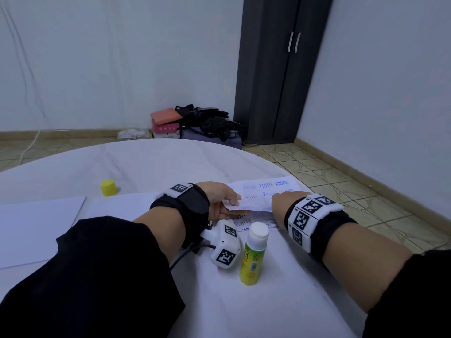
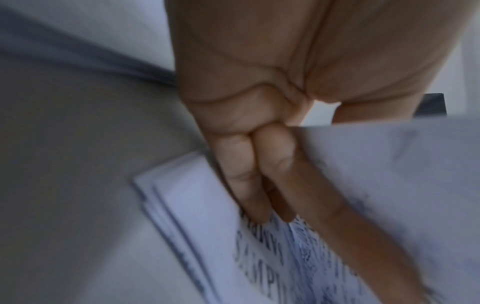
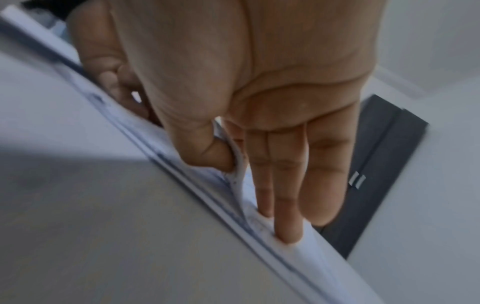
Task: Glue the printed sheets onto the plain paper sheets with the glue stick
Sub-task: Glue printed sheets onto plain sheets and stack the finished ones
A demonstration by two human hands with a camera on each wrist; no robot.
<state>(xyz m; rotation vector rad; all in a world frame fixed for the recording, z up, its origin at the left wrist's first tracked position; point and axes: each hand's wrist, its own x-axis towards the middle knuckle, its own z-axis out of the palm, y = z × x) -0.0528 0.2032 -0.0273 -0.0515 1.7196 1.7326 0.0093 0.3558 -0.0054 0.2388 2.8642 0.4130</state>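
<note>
Uncapped glue stick (image 1: pixel 253 252) stands w/ printed sheet (image 1: pixel 258 193) beyond, pinched btwn both hands.

White, yellow and black on a white bench (image 1: pixel 146 162)

Glue stick (image 1: pixel 252 254) — yellow-green body, white top; cap (image 1: pixel 108 187) yellow; lifted sheet (image 1: pixel 263 193) white with blue print, sheets (image 1: pixel 253 222) beneath with black print; wristbands (image 1: pixel 310 215) white with black square codes; sleeves (image 1: pixel 97 276) black.
</note>
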